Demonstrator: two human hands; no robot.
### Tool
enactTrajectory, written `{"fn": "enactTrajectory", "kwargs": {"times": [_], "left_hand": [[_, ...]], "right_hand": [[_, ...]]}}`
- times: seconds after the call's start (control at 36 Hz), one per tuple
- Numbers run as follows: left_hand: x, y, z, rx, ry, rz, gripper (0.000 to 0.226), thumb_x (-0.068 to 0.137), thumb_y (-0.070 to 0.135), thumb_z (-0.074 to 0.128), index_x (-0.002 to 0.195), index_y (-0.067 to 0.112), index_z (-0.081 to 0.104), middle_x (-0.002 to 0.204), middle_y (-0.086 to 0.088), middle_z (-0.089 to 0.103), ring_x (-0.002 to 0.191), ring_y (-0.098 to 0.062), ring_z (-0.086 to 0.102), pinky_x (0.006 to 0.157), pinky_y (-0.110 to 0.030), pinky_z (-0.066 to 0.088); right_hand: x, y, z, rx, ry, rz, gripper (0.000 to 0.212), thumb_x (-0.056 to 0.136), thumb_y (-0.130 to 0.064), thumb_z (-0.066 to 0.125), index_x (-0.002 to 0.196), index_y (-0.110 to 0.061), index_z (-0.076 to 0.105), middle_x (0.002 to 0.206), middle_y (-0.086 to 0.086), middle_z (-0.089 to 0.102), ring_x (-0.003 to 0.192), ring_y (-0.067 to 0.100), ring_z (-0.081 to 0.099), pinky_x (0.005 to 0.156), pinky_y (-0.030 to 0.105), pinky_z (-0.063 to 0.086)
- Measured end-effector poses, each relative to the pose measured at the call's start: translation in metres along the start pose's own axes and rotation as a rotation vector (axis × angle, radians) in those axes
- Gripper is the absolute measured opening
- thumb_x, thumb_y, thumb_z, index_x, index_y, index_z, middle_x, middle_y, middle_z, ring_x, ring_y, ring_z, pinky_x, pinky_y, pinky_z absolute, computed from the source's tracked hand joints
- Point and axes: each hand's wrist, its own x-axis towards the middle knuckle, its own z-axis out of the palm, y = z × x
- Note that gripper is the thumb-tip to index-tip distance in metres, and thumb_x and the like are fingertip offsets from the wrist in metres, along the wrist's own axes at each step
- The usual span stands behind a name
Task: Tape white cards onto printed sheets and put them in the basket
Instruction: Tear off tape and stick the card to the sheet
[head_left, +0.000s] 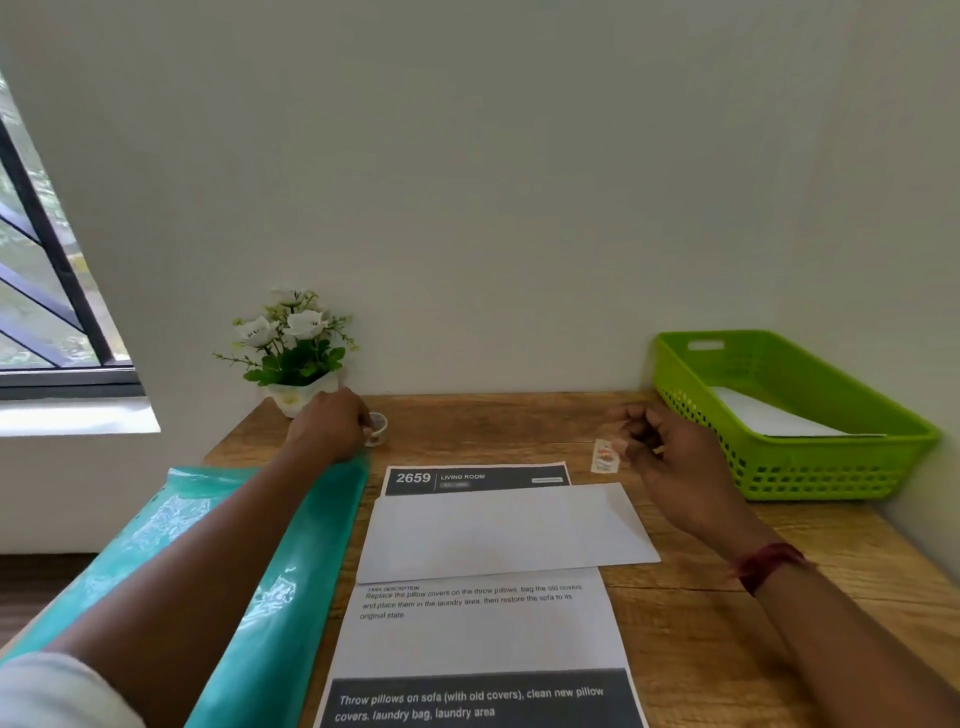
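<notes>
The printed paper sheet (467, 639), headed "2659 LIVING ROOM", lies flat on the wooden table (519, 421). The white rectangular card (498, 530) lies across its upper half, overhanging the right edge. The left hand (332, 426) has its fingers curled on a small tape roll (376, 427) beside the white flower pot (296, 397). The right hand (670, 462) is blurred and appears to pinch a short patterned tape strip (604, 456) near the card's far right corner. The green perforated plastic basket (810, 473) stands at right, holding white paper. A teal plastic folder (311, 545) lies under the left forearm.
</notes>
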Motion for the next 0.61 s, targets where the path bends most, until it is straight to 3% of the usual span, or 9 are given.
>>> {"fn": "enactTrajectory", "kwargs": {"times": [0.08, 0.19, 0.25, 0.36, 0.44, 0.53, 0.61], "left_hand": [[0.002, 0.004, -0.001, -0.031, -0.028, -0.016, 0.021, 0.088, 0.013, 0.068, 0.109, 0.013, 0.073, 0.107, -0.008, 0.071, 0.092, -0.019, 0.063, 0.083, -0.034, 0.055], [-0.011, 0.028, -0.011, -0.091, 0.120, -0.009, 0.027, 0.084, 0.011, 0.069, 0.110, 0.017, 0.069, 0.107, -0.008, 0.069, 0.092, -0.023, 0.064, 0.080, -0.040, 0.056], [-0.027, 0.052, -0.016, -0.118, 0.135, 0.083, 0.028, 0.086, 0.010, 0.064, 0.112, 0.020, 0.069, 0.111, -0.007, 0.068, 0.095, -0.024, 0.064, 0.082, -0.040, 0.055], [-0.073, 0.114, -0.020, -0.132, -0.012, 0.424, 0.024, 0.094, 0.021, 0.057, 0.114, 0.022, 0.070, 0.116, 0.000, 0.069, 0.105, -0.020, 0.063, 0.090, -0.030, 0.048], [-0.107, 0.150, -0.010, -0.056, -0.060, 0.650, 0.026, 0.098, 0.033, 0.051, 0.113, 0.020, 0.068, 0.118, 0.000, 0.066, 0.110, -0.020, 0.059, 0.093, -0.035, 0.048], [-0.128, 0.175, 0.007, 0.026, -0.040, 0.709, 0.034, 0.100, 0.040, 0.046, 0.119, 0.017, 0.064, 0.118, -0.004, 0.064, 0.112, -0.024, 0.055, 0.091, -0.044, 0.050], [-0.134, 0.186, 0.021, -0.006, -0.024, 0.651, 0.040, 0.101, 0.040, 0.046, 0.132, 0.017, 0.052, 0.128, -0.004, 0.059, 0.120, -0.024, 0.050, 0.096, -0.046, 0.047]], "right_hand": [[0.002, 0.004, -0.002, -0.002, -0.027, -0.001, 0.047, 0.086, 0.005, 0.063, 0.089, -0.042, 0.056, 0.082, -0.001, 0.065, 0.075, -0.001, 0.059, 0.068, 0.004, 0.042], [0.003, 0.010, -0.004, -0.074, -0.103, -0.010, 0.046, 0.085, 0.005, 0.063, 0.091, -0.039, 0.052, 0.083, 0.002, 0.065, 0.075, 0.002, 0.057, 0.068, 0.005, 0.039], [0.004, 0.013, -0.005, -0.102, -0.133, 0.001, 0.042, 0.085, 0.005, 0.062, 0.097, -0.034, 0.055, 0.081, 0.001, 0.064, 0.074, 0.003, 0.057, 0.068, 0.005, 0.040], [0.003, 0.021, -0.007, -0.127, -0.170, 0.049, 0.042, 0.085, 0.007, 0.061, 0.101, -0.031, 0.055, 0.085, 0.003, 0.065, 0.082, 0.011, 0.061, 0.073, 0.008, 0.042], [0.000, 0.024, -0.008, -0.124, -0.211, 0.094, 0.037, 0.086, 0.005, 0.061, 0.107, -0.025, 0.057, 0.082, -0.004, 0.065, 0.084, 0.008, 0.062, 0.079, 0.018, 0.044], [-0.003, 0.027, -0.006, -0.133, -0.224, 0.137, 0.039, 0.087, 0.001, 0.063, 0.114, -0.026, 0.056, 0.078, -0.006, 0.064, 0.083, 0.006, 0.063, 0.081, 0.022, 0.047], [-0.005, 0.027, -0.003, -0.125, -0.236, 0.156, 0.041, 0.087, 0.000, 0.063, 0.113, -0.031, 0.053, 0.080, -0.003, 0.065, 0.083, 0.008, 0.062, 0.078, 0.020, 0.046]]}}
